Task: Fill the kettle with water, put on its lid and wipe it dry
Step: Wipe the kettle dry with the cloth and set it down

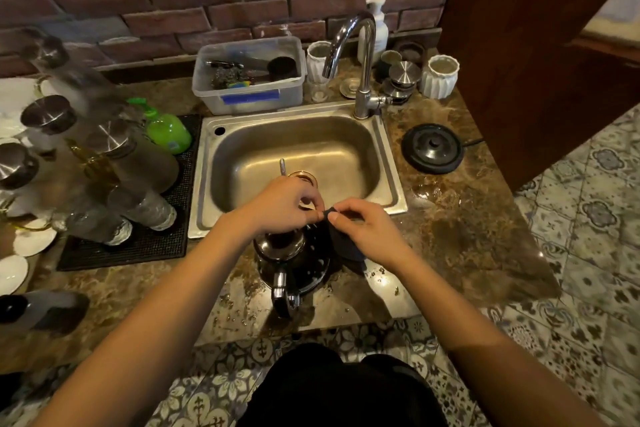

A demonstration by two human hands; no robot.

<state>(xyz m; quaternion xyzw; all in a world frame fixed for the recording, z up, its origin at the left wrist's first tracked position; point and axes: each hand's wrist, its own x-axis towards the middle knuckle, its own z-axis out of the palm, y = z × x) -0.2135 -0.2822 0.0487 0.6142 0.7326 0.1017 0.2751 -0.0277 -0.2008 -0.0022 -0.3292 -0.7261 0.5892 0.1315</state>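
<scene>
A dark, shiny kettle stands on the wet marble counter just in front of the sink, its spout pointing toward me. Water drops cover its body. My left hand and my right hand meet right above it. Both pinch the top edge of a dark cloth, which hangs down against the kettle's right side. My hands hide much of the kettle's top, so I cannot tell how its lid sits.
A small cup with a spoon sits in the sink under the faucet. At the right lies a black round kettle base with a cord. Glass jars, a green bottle and plates crowd the left; a plastic tub stands behind the sink.
</scene>
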